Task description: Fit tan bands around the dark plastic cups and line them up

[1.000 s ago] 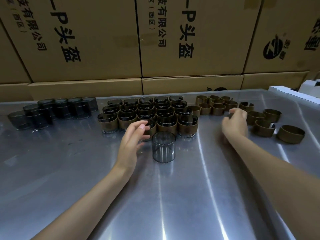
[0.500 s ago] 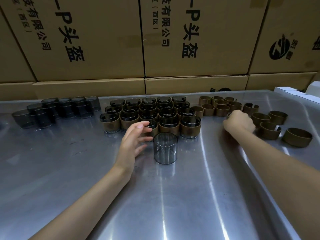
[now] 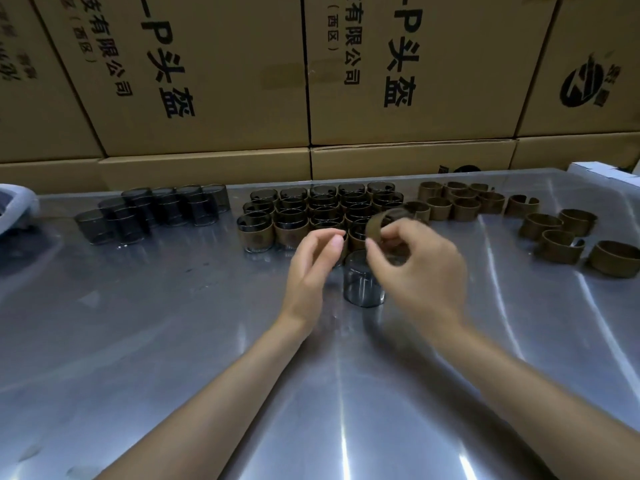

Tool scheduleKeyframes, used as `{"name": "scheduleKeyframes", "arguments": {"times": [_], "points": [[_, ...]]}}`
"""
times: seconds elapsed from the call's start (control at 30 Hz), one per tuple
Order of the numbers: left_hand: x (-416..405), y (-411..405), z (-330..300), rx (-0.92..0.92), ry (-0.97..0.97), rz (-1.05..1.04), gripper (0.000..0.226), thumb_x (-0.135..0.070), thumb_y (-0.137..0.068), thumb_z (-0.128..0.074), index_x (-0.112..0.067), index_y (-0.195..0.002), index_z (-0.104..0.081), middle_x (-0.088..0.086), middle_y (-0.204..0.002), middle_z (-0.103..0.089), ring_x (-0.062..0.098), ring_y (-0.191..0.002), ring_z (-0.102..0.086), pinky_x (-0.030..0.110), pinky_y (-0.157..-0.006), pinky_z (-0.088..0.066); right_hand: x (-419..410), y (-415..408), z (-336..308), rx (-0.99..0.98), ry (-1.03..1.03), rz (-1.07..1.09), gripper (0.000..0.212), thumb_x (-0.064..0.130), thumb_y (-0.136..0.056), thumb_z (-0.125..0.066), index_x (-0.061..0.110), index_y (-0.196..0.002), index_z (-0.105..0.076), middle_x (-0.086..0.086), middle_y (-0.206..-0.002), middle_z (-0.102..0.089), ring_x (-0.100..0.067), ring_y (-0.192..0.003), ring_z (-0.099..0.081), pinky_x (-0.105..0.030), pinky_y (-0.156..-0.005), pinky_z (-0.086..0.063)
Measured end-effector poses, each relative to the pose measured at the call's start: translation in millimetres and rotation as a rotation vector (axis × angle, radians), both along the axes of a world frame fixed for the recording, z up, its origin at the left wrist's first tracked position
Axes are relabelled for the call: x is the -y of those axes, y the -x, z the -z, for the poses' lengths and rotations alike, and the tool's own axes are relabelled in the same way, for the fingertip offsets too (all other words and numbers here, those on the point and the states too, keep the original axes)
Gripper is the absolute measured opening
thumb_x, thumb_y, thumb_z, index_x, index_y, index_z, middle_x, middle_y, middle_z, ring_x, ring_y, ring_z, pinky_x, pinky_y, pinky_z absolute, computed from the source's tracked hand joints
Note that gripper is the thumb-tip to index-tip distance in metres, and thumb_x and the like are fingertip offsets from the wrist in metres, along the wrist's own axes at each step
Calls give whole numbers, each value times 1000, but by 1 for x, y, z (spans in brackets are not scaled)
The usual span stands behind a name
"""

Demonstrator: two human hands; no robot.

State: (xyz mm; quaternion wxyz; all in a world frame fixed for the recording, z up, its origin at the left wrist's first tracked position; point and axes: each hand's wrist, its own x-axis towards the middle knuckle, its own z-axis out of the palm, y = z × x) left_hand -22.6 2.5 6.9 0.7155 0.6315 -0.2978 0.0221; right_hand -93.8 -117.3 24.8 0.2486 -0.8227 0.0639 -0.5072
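Just then the person's right hand (image 3: 420,268) held one tan band (image 3: 382,223) pinched between thumb and curled fingertips, tilted so that its open ring faced up and toward the left, its axis leaning well off the vertical. It hung just above and behind a bare dark cup (image 3: 363,284), which stood upright on the steel table (image 3: 173,323), its axis straight up and down; whether its open mouth or its closed base faced up I could not make out. The left hand (image 3: 313,261) hovered just beside that cup with its fingers loosely extended and nothing in them, near but, as far as I could tell, not touching it. Behind them stood the block of cups already banded (image 3: 311,216), packed in neat rows; a cluster of unbanded cups (image 3: 156,211) waited to the left, and loose bands (image 3: 554,230) lay scattered to the right (some of them showed a gap in the ring). To my eye the step in hand was seating the band over the cup, and doing it well would call for leveling the ring first, so that its axis lined up with the cup's, then lowering it squarely while the left hand steadied the cup against sliding on the slick metal. A band brought down tilted would likely catch on the rim or tip the cup. Once it sat snug, the cup could join the front row of the banded block.
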Motion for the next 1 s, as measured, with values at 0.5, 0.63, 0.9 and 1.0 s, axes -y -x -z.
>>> {"name": "scheduleKeyframes", "arguments": {"times": [0.5, 0.63, 0.9, 1.0], "points": [[7, -2, 6, 31, -116, 46, 30, -32, -86, -48, -18, -105, -68, 5, -109, -69, 15, -107, -62, 27, -95, -47, 1, 2, 24, 1, -137, -295, 43, 35, -79, -51, 16, -118, -54, 4, -113, -43, -5, -108, -46, -16, -91, -38], [7, -4, 7, 9, -142, 76, 34, -35, -87, -48, -21, -110, -67, 2, -113, -69, 11, -112, -61, 25, -99, -45, 8, -8, 31, -206, -475, -394, 42, 47, -88, -43, 34, -127, -41, 8, -129, -42, -8, -127, -39, -28, -110, -31], [9, -6, 12, -62, -217, 172, 43, -45, -94, -42, -25, -127, -61, -6, -126, -64, 9, -124, -55, 46, -110, -39, 13, -20, 36, -345, -706, -567, 28, 38, -104, -31, 32, -116, -57, 10, -115, -63, -7, -116, -56, -44, -108, -40], [7, -8, 15, -96, -298, 214, 61, -58, -95, -39, -23, -145, -44, -4, -146, -49, 10, -138, -40, 44, -118, -28, 13, -19, 36, -371, -663, -526, 33, 43, -102, -29, 29, -119, -55, 7, -121, -60, -7, -119, -52, -39, -109, -38]]}}
